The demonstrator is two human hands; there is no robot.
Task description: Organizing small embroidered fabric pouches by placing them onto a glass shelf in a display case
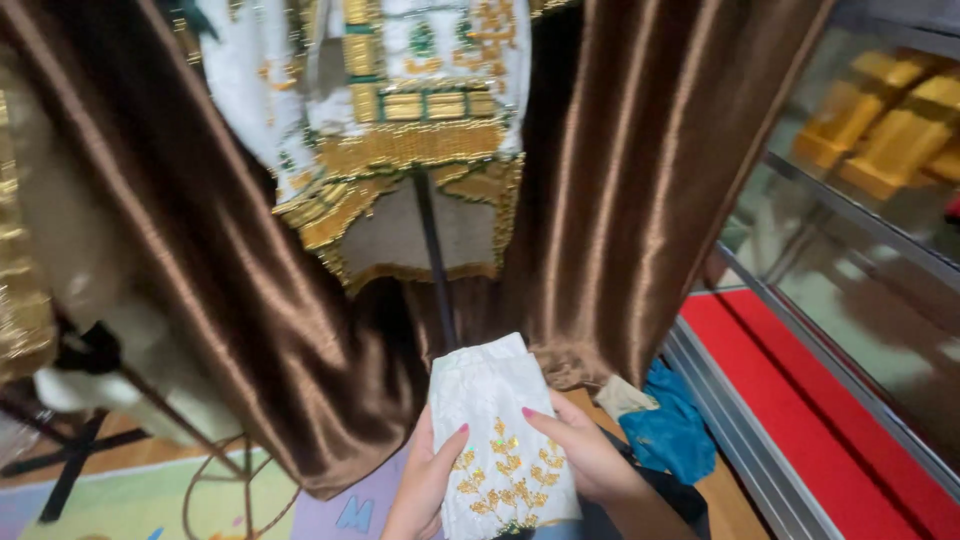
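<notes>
Lower centre of frame: my left hand (425, 485) and right hand (580, 455) both grip a folded white cloth (500, 440) with gold embroidery, fingers wrapped around its edges, thumbs on top. It is held upright, off any surface. Above it, top centre, a white and gold garment (400, 120) hangs on a stand (432, 260) before a brown curtain (620, 200). A blue cloth (670, 425) lies lower right. The cloth is folded, in hand, not yet set down anywhere.

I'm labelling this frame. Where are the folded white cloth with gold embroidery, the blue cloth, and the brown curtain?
Folded white cloth (497, 420): head view, on its plain upper half.
Blue cloth (672, 432): head view, middle of the crumpled heap on the floor.
Brown curtain (630, 180): head view, on a satin fold right of the garment.
</notes>
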